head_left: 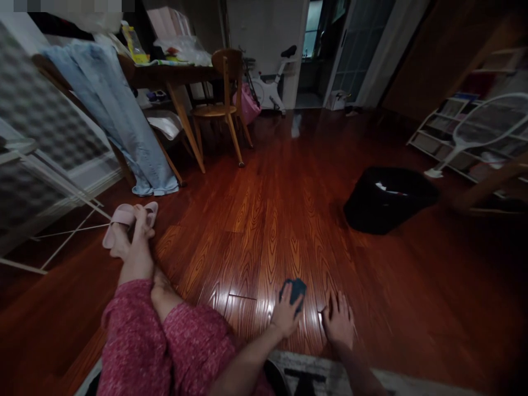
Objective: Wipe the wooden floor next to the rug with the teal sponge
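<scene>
My left hand (286, 316) reaches low over the wooden floor, its fingers and thumb around a small dark teal bundle (297, 290). The bundle looks like folded cloth, but its kind is hard to make out in the dim light. To the right of it, my right hand (340, 320) hovers over or rests on the floor; which one, I cannot tell. Its fingers are stretched out and nothing shows in them.
A black trash bin (371, 203) stands ahead on the right, near a white racket (487, 124). Further left are a wooden chair (225, 111), a table (177, 73) and hanging jeans (124, 110). My legs in pink-red trousers (136, 341) stretch left beside slippers (122, 214).
</scene>
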{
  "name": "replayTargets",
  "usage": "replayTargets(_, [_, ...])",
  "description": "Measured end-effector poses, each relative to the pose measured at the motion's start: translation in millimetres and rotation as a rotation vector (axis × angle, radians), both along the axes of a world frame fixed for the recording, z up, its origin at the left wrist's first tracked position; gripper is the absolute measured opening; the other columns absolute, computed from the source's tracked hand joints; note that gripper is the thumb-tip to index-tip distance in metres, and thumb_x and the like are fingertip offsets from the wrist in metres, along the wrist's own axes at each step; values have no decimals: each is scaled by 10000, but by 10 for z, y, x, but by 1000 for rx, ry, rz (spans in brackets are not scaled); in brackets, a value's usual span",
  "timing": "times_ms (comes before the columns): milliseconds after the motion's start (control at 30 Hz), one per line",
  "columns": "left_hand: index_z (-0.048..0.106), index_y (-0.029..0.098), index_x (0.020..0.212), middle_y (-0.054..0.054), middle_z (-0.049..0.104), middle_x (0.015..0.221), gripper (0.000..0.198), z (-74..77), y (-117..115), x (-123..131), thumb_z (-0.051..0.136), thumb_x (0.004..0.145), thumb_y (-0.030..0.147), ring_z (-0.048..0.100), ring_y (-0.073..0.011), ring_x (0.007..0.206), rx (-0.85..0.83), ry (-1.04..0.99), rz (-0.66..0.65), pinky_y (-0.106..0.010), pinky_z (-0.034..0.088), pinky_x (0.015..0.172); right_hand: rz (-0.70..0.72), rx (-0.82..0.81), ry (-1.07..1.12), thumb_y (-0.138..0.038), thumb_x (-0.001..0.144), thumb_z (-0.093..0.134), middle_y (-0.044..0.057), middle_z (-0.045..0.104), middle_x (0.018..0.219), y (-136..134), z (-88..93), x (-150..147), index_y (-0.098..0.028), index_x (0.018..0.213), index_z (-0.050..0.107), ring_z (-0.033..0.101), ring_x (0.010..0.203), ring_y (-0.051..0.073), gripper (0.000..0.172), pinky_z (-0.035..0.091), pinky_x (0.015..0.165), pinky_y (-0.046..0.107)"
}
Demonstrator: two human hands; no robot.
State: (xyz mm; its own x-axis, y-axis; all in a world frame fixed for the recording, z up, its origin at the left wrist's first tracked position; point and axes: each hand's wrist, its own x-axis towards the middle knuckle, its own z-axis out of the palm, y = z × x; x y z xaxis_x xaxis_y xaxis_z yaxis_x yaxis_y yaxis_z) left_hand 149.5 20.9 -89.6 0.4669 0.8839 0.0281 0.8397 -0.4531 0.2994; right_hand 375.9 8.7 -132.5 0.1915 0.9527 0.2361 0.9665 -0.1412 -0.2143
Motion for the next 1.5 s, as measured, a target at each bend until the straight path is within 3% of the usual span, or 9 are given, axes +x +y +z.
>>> replayTargets(100, [266, 346, 1564, -97, 132, 1682, 648, -120, -124, 189, 462, 976, 534, 204, -278, 1530, 6, -40, -342, -549, 171, 1226, 2, -1, -5, -332, 931, 257, 176, 409, 1562, -9, 40, -15, -86, 1498, 427, 293, 1470, 280, 642, 261, 1168, 477])
replayTargets(200, [291, 372, 1551, -67, 181, 1678, 616, -73, -28, 29, 460, 981, 533, 233, -252, 1523, -15, -31, -325, -540, 187, 1228, -9, -8, 3, -338, 949, 227, 170, 417, 1558, -13, 63, -29, -99, 1502, 418, 287, 1476, 270, 632, 246, 1176, 480])
replayTargets(500, [291, 281, 1564, -147, 213, 1660, 544, 312, 483, -1457, 267, 1029, 379, 172, -300, 1538, -165, 157, 904, -688, 142, 1183, -7, 1, 19, -327, 939, 254, 173, 392, 1574, 8, -71, -6, -81, 1499, 415, 267, 1486, 260, 633, 221, 1188, 471])
replayTargets(600, [211, 243, 1587, -186, 140, 1667, 580, 343, 480, -1811, 208, 1032, 409, 129, -308, 1545, -250, 190, 1049, -704, 165, 1165, -7, -4, 12, -341, 937, 249, 163, 399, 1572, 15, -109, 5, -88, 1496, 424, 272, 1486, 256, 637, 221, 1188, 464])
replayTargets(767, [99, 149, 1600, -255, -10, 1647, 771, 281, 312, -1615, 294, 979, 561, -4, -390, 1531, -423, 218, 935, -738, 107, 1145, 6, -15, 8, -337, 920, 283, 162, 363, 1597, 29, -155, 27, -86, 1519, 386, 241, 1497, 267, 658, 223, 1184, 475])
replayTargets(1000, [88, 213, 1600, -205, -127, 1636, 1017, 141, -364, -532, 575, 829, 663, -128, -407, 1507, -533, 157, 44, -724, 50, 1161, 0, -16, 7, -326, 913, 302, 144, 318, 1625, 23, -85, 9, -110, 1558, 315, 238, 1496, 286, 680, 223, 1178, 513])
replayTargets(1167, [146, 392, 1576, -107, -55, 1679, 760, 71, -395, -374, 464, 932, 639, 71, -342, 1548, -360, -6, -335, -735, 53, 1163, 6, 25, 16, -341, 943, 263, 161, 376, 1590, 16, -51, -12, -109, 1524, 375, 287, 1478, 278, 635, 228, 1179, 496])
replayTargets(1300, [235, 416, 1555, -73, 74, 1691, 676, 59, 22, -647, 464, 949, 607, 156, -305, 1542, -220, 15, -181, -684, 76, 1198, 2, 36, 31, -348, 944, 265, 161, 390, 1580, 20, -91, -4, -117, 1515, 386, 281, 1483, 274, 628, 218, 1185, 490])
replayTargets(1500, [291, 368, 1555, -76, 174, 1674, 603, 334, 757, -1720, 414, 977, 484, 162, -304, 1539, -229, 236, 475, -667, 41, 1204, 2, 33, 19, -345, 946, 226, 175, 417, 1557, 25, -94, 4, -84, 1463, 459, 272, 1485, 270, 625, 229, 1183, 479])
